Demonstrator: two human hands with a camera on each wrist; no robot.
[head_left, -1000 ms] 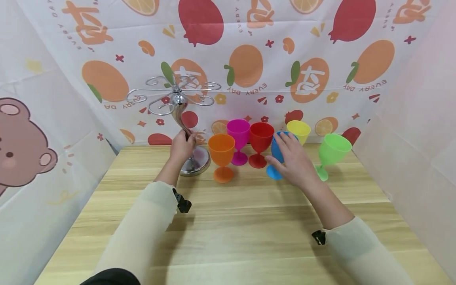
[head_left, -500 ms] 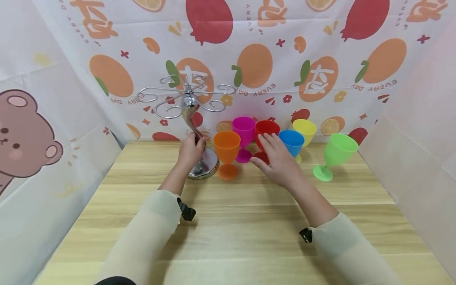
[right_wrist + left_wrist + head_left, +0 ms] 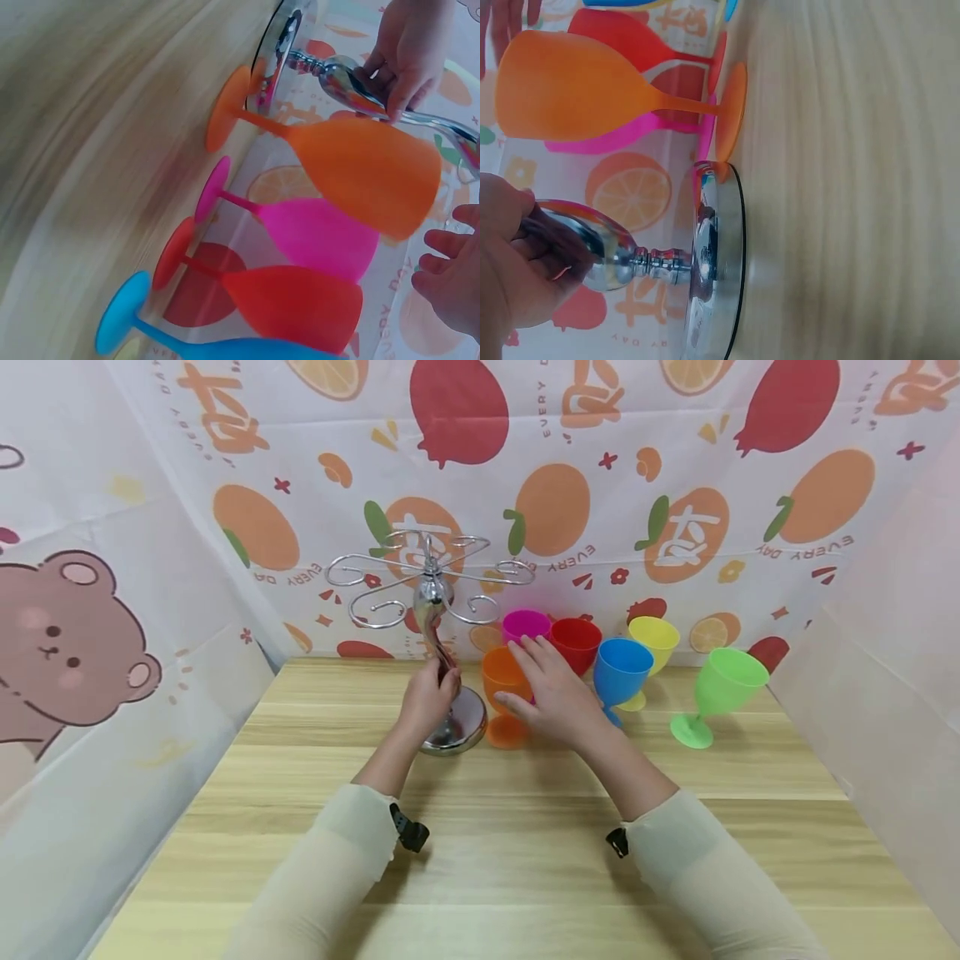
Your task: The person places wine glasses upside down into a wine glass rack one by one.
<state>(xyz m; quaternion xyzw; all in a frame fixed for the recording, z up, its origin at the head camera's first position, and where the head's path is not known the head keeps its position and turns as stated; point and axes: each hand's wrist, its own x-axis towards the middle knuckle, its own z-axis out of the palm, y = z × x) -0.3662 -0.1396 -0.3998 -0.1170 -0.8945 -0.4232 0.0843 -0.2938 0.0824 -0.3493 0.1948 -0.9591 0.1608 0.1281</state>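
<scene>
My left hand (image 3: 427,700) grips the curved stem of a shiny metal goblet stand (image 3: 432,600), whose looped wire arms spread at the top. Its round base (image 3: 716,277) sits on the table in the left wrist view. My right hand (image 3: 558,695), fingers extended, is beside the orange goblet (image 3: 501,670) and overlaps it in the head view. In the right wrist view, the fingertips (image 3: 442,241) stand apart from that goblet's bowl. Behind it are a magenta goblet (image 3: 527,622) and a red goblet (image 3: 576,639), partly hidden by the right hand.
Right of the hand stand a blue goblet (image 3: 622,668), a yellow goblet (image 3: 655,639) and, farther right, a light green goblet (image 3: 729,681). Fruit-printed cloth (image 3: 555,510) hangs behind the wooden table (image 3: 510,877). A bear-printed cloth (image 3: 82,643) lines the left side.
My right hand has moved left along the row, from the blue goblet past the red one to the orange one. The left hand keeps its grip on the stand. The head view has shifted.
</scene>
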